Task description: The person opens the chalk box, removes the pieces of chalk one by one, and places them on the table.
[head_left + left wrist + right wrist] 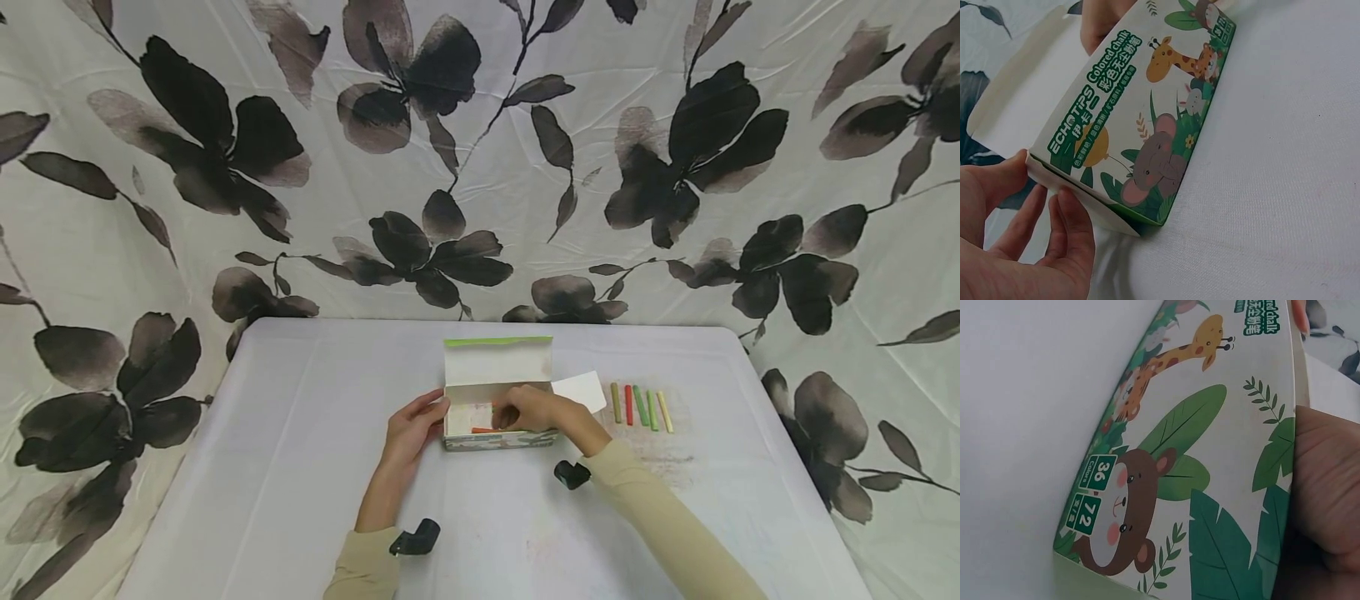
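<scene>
A cardboard box of colored chalk (480, 445) lies on the table with its lid (498, 362) raised at the back. Its printed animal side shows in both wrist views. At the box's left end, my left hand (412, 425) pinches the corner and end flap (1094, 209) between thumb and fingertips. My right hand (528, 407) reaches over the right part of the box with bent fingers pointing down inside. The box wall hides those fingertips in the right wrist view, so I cannot tell whether they hold chalk. Within the box, an orange chalk stick (486, 431) lies along the front wall.
Right of the box, several chalk sticks stand in a row, among them a red stick (628, 404), a green stick (640, 406) and a yellow stick (665, 412). The box's white side flap (585, 390) sticks out toward them. Chalk smudges mark the white tablecloth (300, 467).
</scene>
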Action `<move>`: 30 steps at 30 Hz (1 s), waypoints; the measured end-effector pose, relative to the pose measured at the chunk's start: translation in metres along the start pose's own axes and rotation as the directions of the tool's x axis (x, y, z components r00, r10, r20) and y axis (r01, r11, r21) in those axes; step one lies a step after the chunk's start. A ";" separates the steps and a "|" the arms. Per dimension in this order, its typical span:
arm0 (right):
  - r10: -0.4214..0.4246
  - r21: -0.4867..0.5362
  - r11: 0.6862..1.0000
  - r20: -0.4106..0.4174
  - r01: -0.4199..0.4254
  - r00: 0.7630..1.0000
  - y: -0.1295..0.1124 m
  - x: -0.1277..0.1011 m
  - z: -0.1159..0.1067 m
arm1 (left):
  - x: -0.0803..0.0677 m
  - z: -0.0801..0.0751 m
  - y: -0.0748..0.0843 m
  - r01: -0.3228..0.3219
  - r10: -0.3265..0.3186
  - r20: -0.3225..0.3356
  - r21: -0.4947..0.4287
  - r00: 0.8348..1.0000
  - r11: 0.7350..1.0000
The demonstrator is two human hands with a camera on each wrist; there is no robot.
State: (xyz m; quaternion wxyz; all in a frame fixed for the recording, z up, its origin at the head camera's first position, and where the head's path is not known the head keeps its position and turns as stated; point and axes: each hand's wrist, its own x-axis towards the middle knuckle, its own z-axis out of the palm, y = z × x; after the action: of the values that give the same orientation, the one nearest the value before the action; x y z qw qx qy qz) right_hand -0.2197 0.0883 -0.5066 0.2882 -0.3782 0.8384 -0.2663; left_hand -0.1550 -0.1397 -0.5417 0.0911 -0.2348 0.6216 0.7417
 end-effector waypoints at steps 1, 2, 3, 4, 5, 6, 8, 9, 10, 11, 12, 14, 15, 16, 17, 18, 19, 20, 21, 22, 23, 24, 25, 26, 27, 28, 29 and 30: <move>0.003 -0.001 1.000 0.006 -0.003 1.000 0.000 0.000 -0.001 | 0.000 0.000 0.000 0.000 0.000 0.000 0.000 1.000 1.000; 0.007 0.001 1.000 0.013 -0.007 1.000 0.000 0.000 -0.001 | 0.000 0.000 0.000 -0.001 0.001 0.001 0.002 1.000 1.000; 0.008 0.000 1.000 0.018 -0.008 1.000 0.001 0.001 -0.001 | 0.000 0.001 0.000 0.000 0.000 0.001 0.002 1.000 1.000; 0.008 0.000 1.000 0.023 -0.008 1.000 0.001 0.001 -0.001 | 0.000 0.001 0.000 -0.004 0.004 0.004 0.005 1.000 1.000; 0.008 -0.001 1.000 0.026 -0.008 1.000 0.001 0.001 -0.001 | -0.001 0.001 0.001 -0.004 0.004 0.004 0.007 1.000 1.000; 0.005 -0.004 1.000 0.028 -0.005 1.000 0.002 0.001 -0.001 | -0.001 0.000 0.001 -0.006 0.006 0.007 0.005 1.000 1.000; 0.005 -0.004 1.000 0.030 -0.005 1.000 0.002 0.001 0.000 | -0.001 0.000 0.001 -0.008 0.008 0.012 0.007 1.000 1.000; 0.002 -0.008 1.000 0.030 -0.001 1.000 0.003 0.001 0.000 | -0.001 0.000 0.001 -0.008 0.008 0.014 0.007 1.000 1.000; 0.000 -0.010 1.000 0.029 0.000 1.000 0.003 0.002 0.000 | -0.001 0.000 0.001 -0.010 0.009 0.016 0.008 1.000 1.000; -0.002 -0.012 1.000 0.027 0.003 1.000 0.003 0.002 0.000 | -0.002 0.000 0.001 -0.007 0.007 0.016 0.008 1.000 1.000; -0.004 -0.011 1.000 0.025 0.004 1.000 0.004 0.002 0.000 | -0.001 0.000 0.001 -0.007 0.007 0.016 0.007 1.000 1.000; -0.009 -0.007 1.000 0.019 0.010 1.000 0.004 0.002 0.000 | -0.002 0.000 0.001 -0.008 0.008 0.014 0.007 1.000 1.000; -0.016 -0.007 1.000 0.015 0.016 1.000 0.004 0.002 0.000 | -0.001 -0.001 0.001 -0.006 0.006 0.012 0.006 1.000 1.000; -0.021 -0.008 1.000 0.009 0.022 1.000 0.004 0.002 0.000 | -0.002 -0.001 0.001 -0.006 0.006 0.012 0.005 1.000 1.000; -0.028 -0.012 1.000 0.001 0.028 1.000 0.005 0.001 0.001 | -0.002 -0.001 0.001 -0.005 0.005 0.010 0.004 1.000 1.000; -0.035 -0.017 0.999 -0.006 0.035 0.999 0.005 0.001 0.001 | -0.002 -0.001 0.001 -0.006 0.006 0.010 0.004 1.000 1.000; -0.047 -0.021 0.999 -0.015 0.046 0.999 0.006 0.000 0.000 | -0.002 -0.001 0.001 -0.008 0.007 0.010 0.004 1.000 1.000; -0.053 -0.020 0.998 -0.024 0.053 0.998 0.006 -0.001 0.000 | -0.002 0.000 0.001 -0.005 0.005 0.008 0.003 1.000 1.000; -0.059 -0.020 0.998 -0.035 0.058 0.998 0.007 -0.002 -0.001 | -0.002 0.000 0.001 -0.006 0.006 0.009 0.002 1.000 1.000; -0.063 -0.012 0.998 -0.045 0.062 0.997 0.007 -0.003 -0.001 | -0.002 0.000 0.001 -0.007 0.007 0.008 0.001 1.000 1.000; -0.062 0.002 0.998 -0.055 0.062 0.997 0.007 -0.005 -0.002 | -0.001 -0.001 0.001 -0.009 0.009 0.008 -0.002 1.000 1.000; -0.065 0.020 0.998 -0.066 0.066 0.996 0.007 -0.008 -0.003 | -0.001 -0.001 0.001 -0.008 0.008 0.007 -0.001 1.000 1.000; -0.069 0.043 0.996 -0.079 0.073 0.994 0.007 -0.010 -0.005 | -0.001 -0.001 0.001 -0.007 0.007 0.006 -0.002 1.000 1.000; -0.071 0.061 0.995 -0.095 0.077 0.993 0.007 -0.013 -0.006 | 0.000 -0.001 0.000 -0.003 0.003 0.003 -0.002 1.000 1.000; -0.074 0.082 0.993 -0.112 0.083 0.991 0.007 -0.015 -0.007 | 0.000 -0.001 0.000 -0.001 0.001 0.002 -0.003 1.000 1.000; -0.076 0.098 0.991 -0.131 0.089 0.988 0.007 -0.017 -0.008 | 0.001 -0.001 0.000 -0.001 0.001 0.004 -0.004 1.000 1.000; -0.078 0.113 0.989 -0.152 0.095 0.985 0.007 -0.020 -0.009 | 0.001 -0.001 0.000 0.000 0.000 0.003 -0.003 1.000 1.000; -0.079 0.127 0.987 -0.176 0.102 0.981 0.007 -0.023 -0.010 | 0.001 -0.001 -0.001 0.002 -0.002 0.003 -0.001 1.000 1.000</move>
State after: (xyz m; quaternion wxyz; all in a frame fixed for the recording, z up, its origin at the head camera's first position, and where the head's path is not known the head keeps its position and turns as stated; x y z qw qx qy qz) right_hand -0.2179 0.1125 -0.4977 0.2281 -0.3716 0.8218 -0.3668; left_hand -0.1557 -0.1407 -0.5430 0.0926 -0.2342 0.6207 0.7425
